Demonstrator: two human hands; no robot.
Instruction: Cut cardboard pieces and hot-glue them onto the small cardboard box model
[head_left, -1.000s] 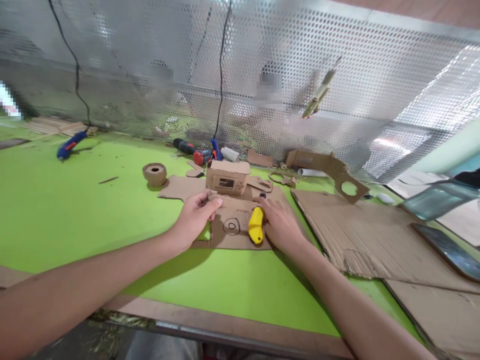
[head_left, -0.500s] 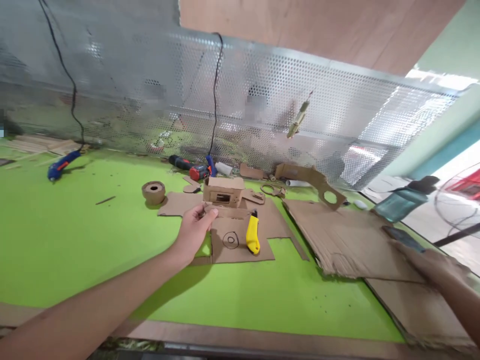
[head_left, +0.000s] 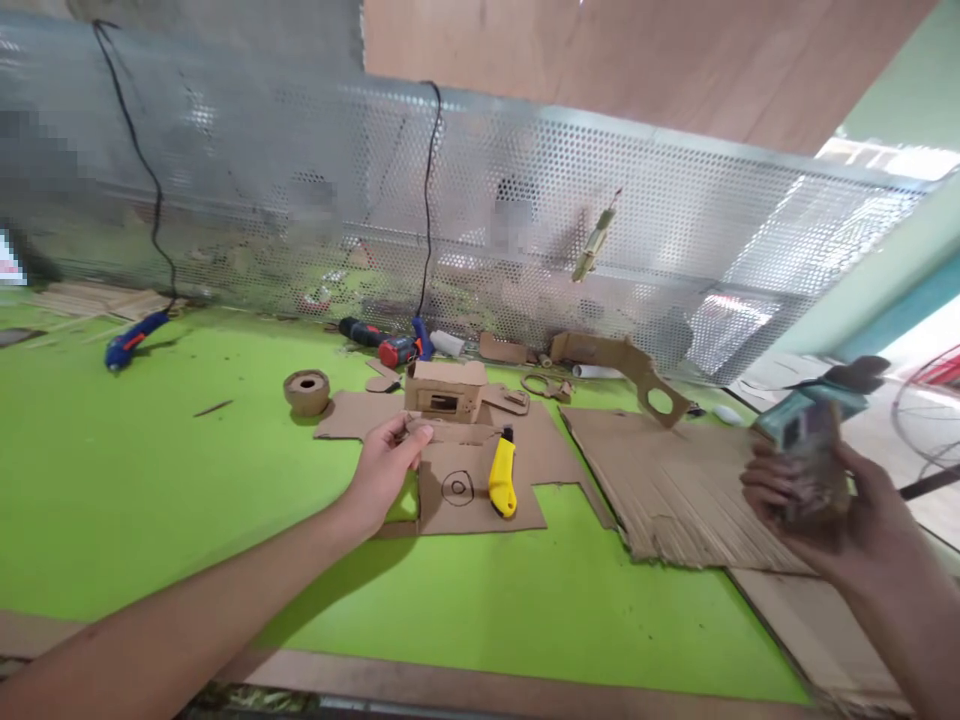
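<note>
My left hand (head_left: 388, 468) is closed, pinching a narrow cardboard strip (head_left: 465, 433) between thumb and fingers. Just below the strip lies a yellow box cutter (head_left: 503, 478), on a cardboard sheet (head_left: 442, 510) with a circle drawn on it. Behind the strip stands a small cardboard box (head_left: 446, 378) with a cut-out window. At the far right my right hand (head_left: 862, 510) is closed around a flat, phone-like object (head_left: 817, 465), raised above the stacked cardboard. Motion blurs its details; a small dark square shows on it.
A cardboard ring stack (head_left: 307, 391) sits left of the box. Behind are a cordless drill (head_left: 375, 340) and a curved cardboard piece (head_left: 637, 365). A blue glue gun (head_left: 136, 340) lies far left. Large cardboard sheets (head_left: 697, 490) cover the right side, before a perforated metal screen (head_left: 480, 220).
My right hand has lifted the phone-like object off the cardboard sheets and turned it up. My left hand stays at the strip. The view has shifted slightly.
</note>
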